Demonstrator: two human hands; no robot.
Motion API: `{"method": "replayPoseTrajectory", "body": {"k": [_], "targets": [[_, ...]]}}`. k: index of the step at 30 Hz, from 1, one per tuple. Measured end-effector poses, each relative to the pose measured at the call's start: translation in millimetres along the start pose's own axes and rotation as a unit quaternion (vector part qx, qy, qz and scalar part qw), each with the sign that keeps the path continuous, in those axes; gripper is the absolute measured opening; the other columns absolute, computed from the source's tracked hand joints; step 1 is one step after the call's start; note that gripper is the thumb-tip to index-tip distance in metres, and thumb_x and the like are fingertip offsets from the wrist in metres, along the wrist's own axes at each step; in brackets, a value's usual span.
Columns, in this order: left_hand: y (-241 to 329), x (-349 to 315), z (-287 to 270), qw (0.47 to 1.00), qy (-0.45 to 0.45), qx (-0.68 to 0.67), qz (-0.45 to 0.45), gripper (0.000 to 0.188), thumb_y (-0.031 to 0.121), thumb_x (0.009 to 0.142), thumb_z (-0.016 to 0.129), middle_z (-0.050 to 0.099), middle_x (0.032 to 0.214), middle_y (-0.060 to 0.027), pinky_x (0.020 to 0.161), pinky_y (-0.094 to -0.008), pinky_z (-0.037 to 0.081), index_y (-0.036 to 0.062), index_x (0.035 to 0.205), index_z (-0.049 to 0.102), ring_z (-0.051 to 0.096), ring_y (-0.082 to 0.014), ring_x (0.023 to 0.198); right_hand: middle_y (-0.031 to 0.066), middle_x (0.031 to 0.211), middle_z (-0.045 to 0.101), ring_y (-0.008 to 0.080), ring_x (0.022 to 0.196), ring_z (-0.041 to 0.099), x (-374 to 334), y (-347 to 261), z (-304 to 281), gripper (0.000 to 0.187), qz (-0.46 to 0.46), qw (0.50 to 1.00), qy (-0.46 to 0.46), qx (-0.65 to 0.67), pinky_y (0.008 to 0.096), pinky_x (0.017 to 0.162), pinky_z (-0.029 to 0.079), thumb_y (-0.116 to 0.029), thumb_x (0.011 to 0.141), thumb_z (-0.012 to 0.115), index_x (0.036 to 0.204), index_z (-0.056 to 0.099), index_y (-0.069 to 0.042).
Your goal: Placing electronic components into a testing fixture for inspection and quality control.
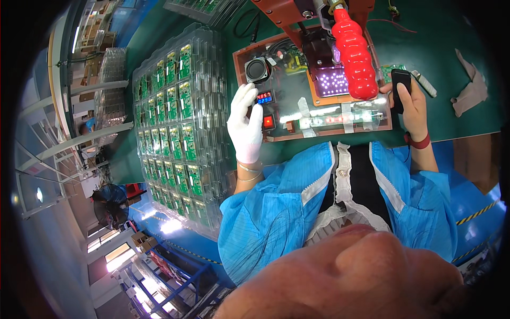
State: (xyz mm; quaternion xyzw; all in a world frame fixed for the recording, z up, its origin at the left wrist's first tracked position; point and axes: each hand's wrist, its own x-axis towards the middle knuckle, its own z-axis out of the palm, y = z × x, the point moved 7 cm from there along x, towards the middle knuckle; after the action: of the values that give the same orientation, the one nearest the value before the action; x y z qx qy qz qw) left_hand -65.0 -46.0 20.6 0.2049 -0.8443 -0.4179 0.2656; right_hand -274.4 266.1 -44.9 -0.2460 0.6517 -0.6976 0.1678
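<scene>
My left hand (245, 125), in a white glove, rests at the left side of a wooden-framed test box (380, 125). Its fingers are stretched out beside a small digital meter (264, 97) with lit red and blue digits; nothing shows in its grasp. Just below the meter is a lit red switch (268, 122). My bare right hand (416, 112) grips a black handheld device (400, 85) at the box's right side, and a red strap circles that wrist. Between the hands, a clamp with a ribbed red handle (357, 58) stands over a panel of glowing white lights (332, 83).
Stacked clear trays (212, 133) of green circuit boards (182, 135) stand to the left. A round speaker (257, 70) sits in the box's corner. To the right lie a white stick-like object (424, 84) and a beige cloth scrap (471, 90) on the green table (443, 45).
</scene>
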Motion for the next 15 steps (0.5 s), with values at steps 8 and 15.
{"method": "replayPoseTrajectory", "body": {"k": [8,15], "targets": [[-1,1,-1,1.000,0.002,0.004,-0.005,0.041,-0.008,0.089,0.053,0.065,0.137,-0.0135,0.114,-0.0340,0.043,-0.0024,0.127,0.067,0.059,-0.0255,0.130,0.0103,0.104,0.075,0.0114,0.068,0.054,-5,-8,0,0.028,0.013,1.000,0.011,0.005,0.0220,0.069,0.048,-0.015,0.103,0.050,0.124,0.058,0.002],[-3,-1,-2,1.000,0.004,0.004,-0.019,0.043,-0.009,0.083,0.058,0.066,0.136,-0.0110,0.115,-0.0342,0.042,0.0006,0.124,0.069,0.057,-0.0255,0.134,0.0095,0.103,0.077,0.0121,0.066,0.057,-25,-36,6,0.040,0.014,0.986,-0.151,-0.076,0.0240,0.069,0.050,-0.013,0.083,0.067,0.121,0.066,0.001]]}}
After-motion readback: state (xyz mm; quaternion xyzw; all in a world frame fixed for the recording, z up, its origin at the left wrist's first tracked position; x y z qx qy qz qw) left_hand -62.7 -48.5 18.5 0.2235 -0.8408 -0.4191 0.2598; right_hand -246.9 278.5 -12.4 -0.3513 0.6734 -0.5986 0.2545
